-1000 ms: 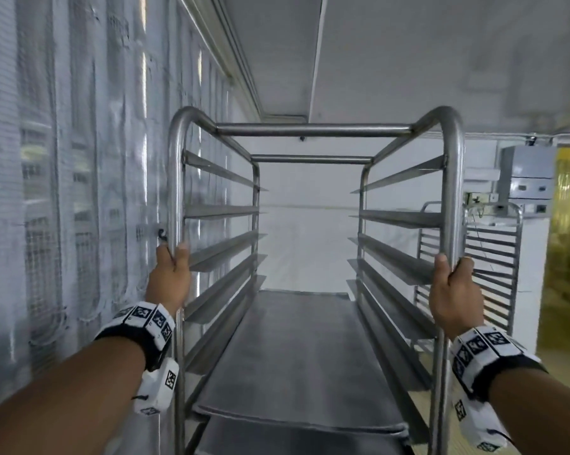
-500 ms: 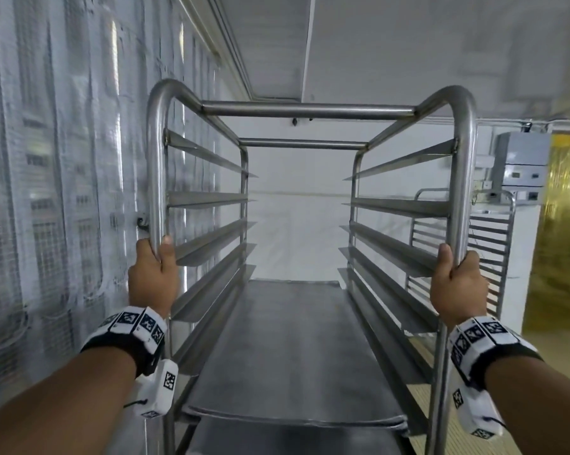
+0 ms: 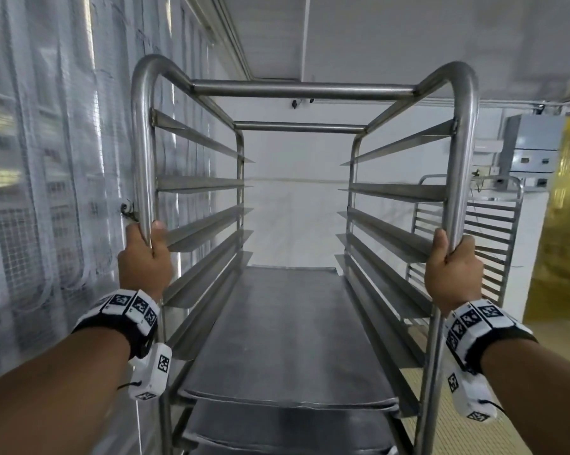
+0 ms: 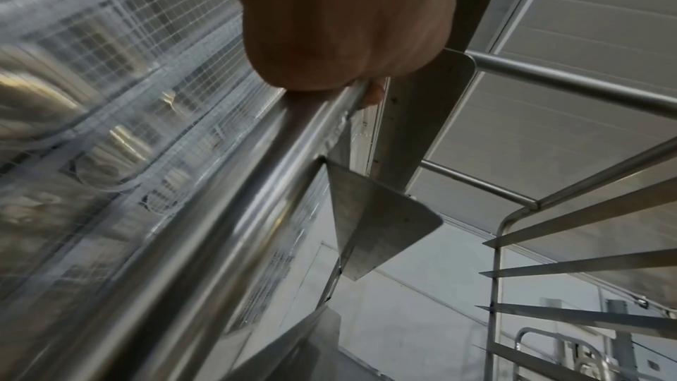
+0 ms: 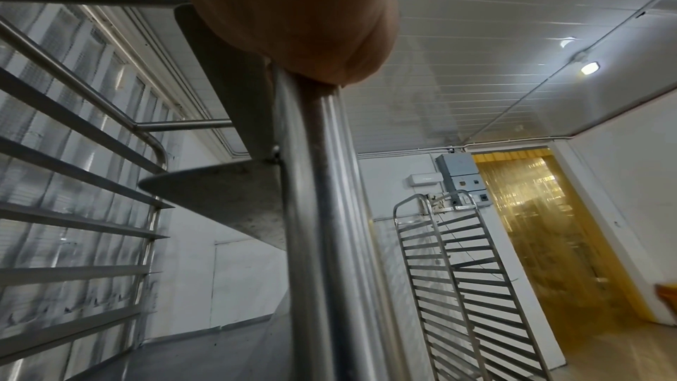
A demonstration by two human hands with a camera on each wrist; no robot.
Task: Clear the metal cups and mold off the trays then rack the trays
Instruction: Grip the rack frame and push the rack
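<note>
Two hands, both mine, both on one stainless tray rack [image 3: 303, 93]. My left hand [image 3: 144, 257] is wrapped round the rack's near left upright, thumb on the inner side, fingers curled round the tube; my right hand [image 3: 452, 272] is wrapped the same way round the near right upright. The wrist views confirm each fist closed on its tube.

Trays: top tray [image 3: 286, 339], flat and bare, sits on the side runners below my hands; a second tray [image 3: 277, 425] lies on the level just under it, and the edge of a third shows at the bottom of the head view. Runners above the top tray hold nothing.

Surroundings: mesh-backed clear curtain [image 3: 47, 192] close along the rack's left side; second rack [image 3: 487, 231] behind and to the right, against a white wall; grey control box [image 3: 533, 142] above it; yellow strip curtain [image 3: 566, 224] at far right.
</note>
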